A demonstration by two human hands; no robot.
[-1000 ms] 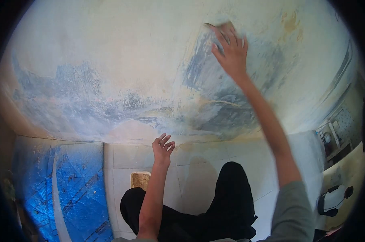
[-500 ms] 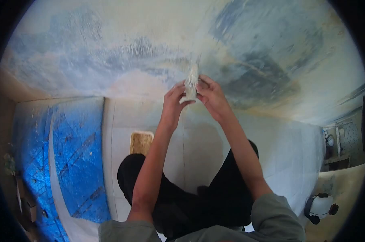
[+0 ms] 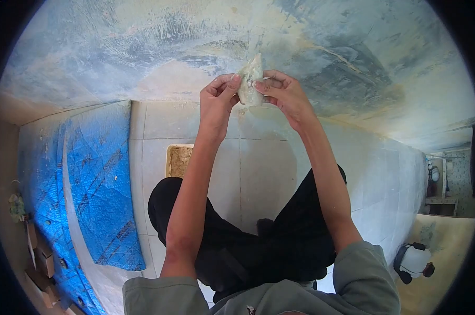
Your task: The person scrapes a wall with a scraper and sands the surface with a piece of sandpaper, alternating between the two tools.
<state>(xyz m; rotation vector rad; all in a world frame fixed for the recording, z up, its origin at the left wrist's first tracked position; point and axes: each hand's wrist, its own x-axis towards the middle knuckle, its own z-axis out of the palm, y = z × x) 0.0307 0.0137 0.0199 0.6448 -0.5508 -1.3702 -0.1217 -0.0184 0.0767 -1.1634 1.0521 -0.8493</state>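
Between my two hands is a whitish, smeared, pointed piece [image 3: 251, 84], its tip facing up towards the painted wall [image 3: 237, 31]. The fingers and thumb of my left hand [image 3: 218, 102] are closed on its left edge. On its right side, my right hand [image 3: 291, 100] pinches it, with the thumb lying across its face. What the piece is made of I cannot tell. Both arms are stretched forward over the tiled floor, in front of the wall's blue-grey and cream paint.
A rectangular tray [image 3: 168, 163] with a stained, brownish inside sits on the floor left of my left forearm. Blue sheeting [image 3: 98, 199] covers the floor at the left, with cardboard pieces [image 3: 43, 257] beside it. A white and black object [image 3: 416, 262] stands at the lower right.
Both hands have moved up in the view with the whitish piece, which now shows a broader face. The camera view has shifted, so the tray and blue sheeting sit higher.
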